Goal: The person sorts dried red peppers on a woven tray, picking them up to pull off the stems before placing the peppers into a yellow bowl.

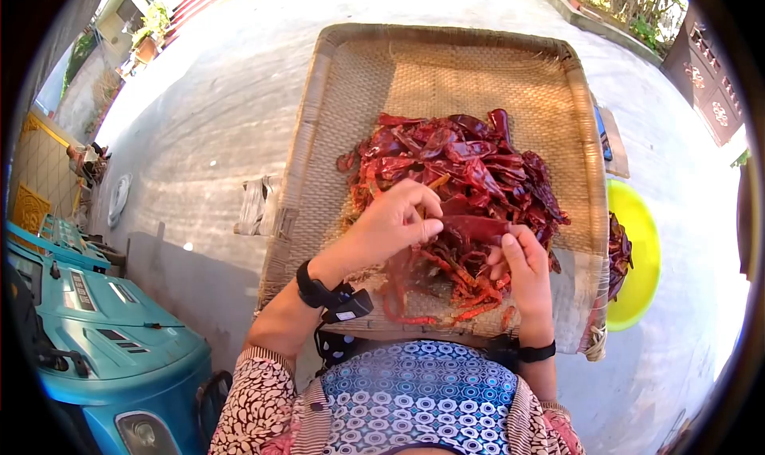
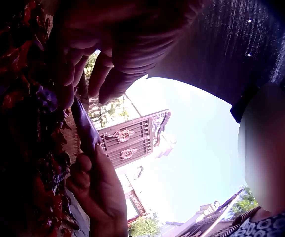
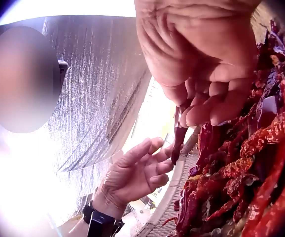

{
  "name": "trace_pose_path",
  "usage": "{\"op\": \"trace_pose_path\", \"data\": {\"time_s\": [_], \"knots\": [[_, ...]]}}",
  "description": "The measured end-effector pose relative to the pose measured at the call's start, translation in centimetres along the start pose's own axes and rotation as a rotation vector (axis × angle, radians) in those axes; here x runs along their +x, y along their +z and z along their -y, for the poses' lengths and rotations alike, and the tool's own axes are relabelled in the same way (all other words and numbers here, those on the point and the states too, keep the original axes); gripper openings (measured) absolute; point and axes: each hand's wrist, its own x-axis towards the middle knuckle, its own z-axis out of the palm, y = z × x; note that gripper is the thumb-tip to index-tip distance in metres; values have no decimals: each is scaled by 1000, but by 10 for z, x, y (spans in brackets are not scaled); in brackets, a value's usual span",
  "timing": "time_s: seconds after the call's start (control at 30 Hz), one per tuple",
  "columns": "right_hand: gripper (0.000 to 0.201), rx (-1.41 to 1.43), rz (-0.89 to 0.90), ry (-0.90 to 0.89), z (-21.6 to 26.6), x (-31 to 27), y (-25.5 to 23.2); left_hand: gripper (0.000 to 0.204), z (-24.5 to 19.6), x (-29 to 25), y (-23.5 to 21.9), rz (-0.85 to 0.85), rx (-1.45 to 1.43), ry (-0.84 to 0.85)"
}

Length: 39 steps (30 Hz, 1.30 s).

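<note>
My right hand (image 1: 522, 268) pinches one end of a long dried red chili pepper (image 1: 476, 229) between thumb and fingers. The pepper lies sideways between both hands, above a heap of dried chilies (image 1: 454, 148). At its other end are the fingertips of my left hand (image 1: 390, 220). In the right wrist view the left hand (image 3: 135, 173) has its fingers loosely bent, tips right at the pepper (image 3: 179, 138). The left wrist view shows a gap between the left thumb and fingers beside the pepper (image 2: 87, 127). Brighter, wrinkled chilies (image 1: 466, 284) lie at the heap's near side.
A large woven tray (image 1: 478, 64) with a raised rim bears the heap. To its right stands a yellow-green basin (image 1: 637, 296) with more dark chilies (image 1: 617, 256). A teal vehicle (image 1: 119, 343) is at the lower left, on a concrete yard (image 1: 231, 96).
</note>
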Motion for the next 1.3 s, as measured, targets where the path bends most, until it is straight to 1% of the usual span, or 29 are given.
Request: {"op": "trace_pose_path", "data": {"time_s": [0.03,0.07,0.1,0.13,0.17,0.27,0.3,0.37,0.4,0.47,0.5,0.6,0.63,0.7,0.73,0.8,0.87,0.93,0.97,1.0,1.03,1.07,1.1,1.13,1.17,1.2,1.23,1.27,1.3], "knots": [[19,52,-62,-10,3,1,-9,20,2,5,-10,-144,208,10],[21,60,-159,-67,6,2,-18,23,6,12,-21,-288,417,21],[21,166,-283,-93,2,6,-31,26,15,20,-33,-395,536,21],[22,333,-344,-162,2,8,-43,29,25,27,-45,-501,654,22],[26,437,-395,-161,6,6,-59,33,32,31,-52,-578,695,-23],[31,839,-502,-352,2,7,-100,31,58,46,-73,-630,910,-8],[32,900,-493,-327,3,6,-105,34,63,50,-77,-588,905,-43],[35,1024,-476,-272,4,2,-112,32,74,52,-79,-555,886,-76],[35,976,-437,-252,-2,2,-115,32,70,52,-77,-538,878,-92],[35,881,-361,-205,-19,3,-117,29,61,49,-71,-607,832,-153],[32,830,-386,-176,-19,4,-110,28,52,46,-67,-643,810,-185],[28,628,-374,-155,-10,6,-74,26,35,36,-57,-696,717,-130],[23,553,-316,-196,-2,6,-61,26,27,31,-52,-686,673,-109],[21,294,-259,-193,0,3,-43,26,15,20,-39,-662,586,-64],[20,165,-232,-190,1,1,-35,25,14,15,-31,-586,482,-36],[20,79,-91,-154,4,-3,-20,21,13,5,-11,-430,275,18],[25,-14,21,-126,4,-4,-9,23,-1,-5,14,-271,196,-25],[29,-32,91,-28,9,-9,-1,22,-1,-10,33,-143,143,37],[27,-45,94,-20,7,-9,1,22,-6,-11,41,-80,72,-80],[26,-70,142,-12,6,-9,0,22,-11,-14,48,-18,1,-198],[25,-95,190,-3,4,-9,-2,22,-4,-14,54,4,19,-91],[24,-118,237,5,2,-9,-3,22,-1,-15,58,4,8,-86],[20,-19,244,10,-1,-9,-4,22,0,-16,60,5,-2,-81],[19,3,245,39,1,-10,-6,22,2,-16,61,7,-12,-77],[18,26,245,69,6,-12,-9,24,4,-17,60,44,-129,-148],[17,48,244,99,9,-11,-12,25,1,-16,58,8,-30,-141],[16,73,217,67,7,-9,-18,27,-3,-15,56,-28,68,-131],[16,108,154,22,4,-7,-26,28,-6,-13,55,-66,163,-120],[16,164,57,-19,4,-5,-34,30,-6,-10,53,-140,331,-79]]}}
